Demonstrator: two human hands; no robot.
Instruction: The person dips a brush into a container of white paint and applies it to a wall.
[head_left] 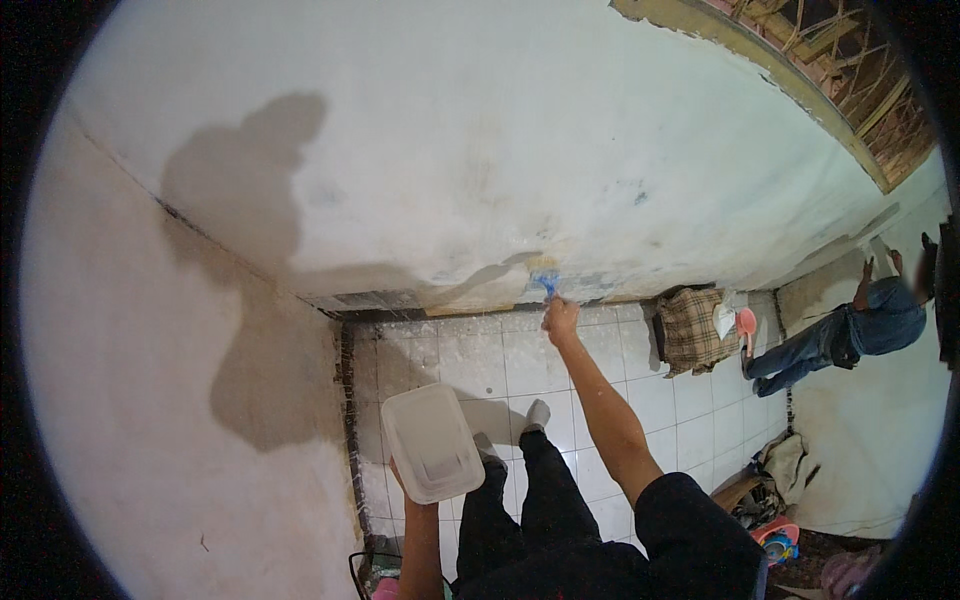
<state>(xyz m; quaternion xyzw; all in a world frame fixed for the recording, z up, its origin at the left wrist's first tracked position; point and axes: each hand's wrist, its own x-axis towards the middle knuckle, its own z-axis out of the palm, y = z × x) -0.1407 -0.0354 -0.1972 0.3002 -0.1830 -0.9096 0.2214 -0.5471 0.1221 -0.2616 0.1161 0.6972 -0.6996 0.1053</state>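
My right hand (562, 318), at the end of a stretched-out arm, is closed around a wide paintbrush (546, 278) with a blue body. Its pale bristles are against the lower part of the stained white wall (450, 190), or very near it. My left hand (398, 476) grips the side of a white rectangular plastic tub (432, 442) with rounded corners, held above the floor in front of my legs. Most of the left fingers are hidden by the tub. Some pale, whitish content seems to lie in the bottom of the tub.
White floor tiles (530, 365) with pale spatters run along the wall. A plaid cloth (692, 330) covers something at the wall's foot, beside a pink dipper (746, 322). Another person (870, 320) works at the right wall. Bundled cloth (785, 465) and clutter lie at lower right.
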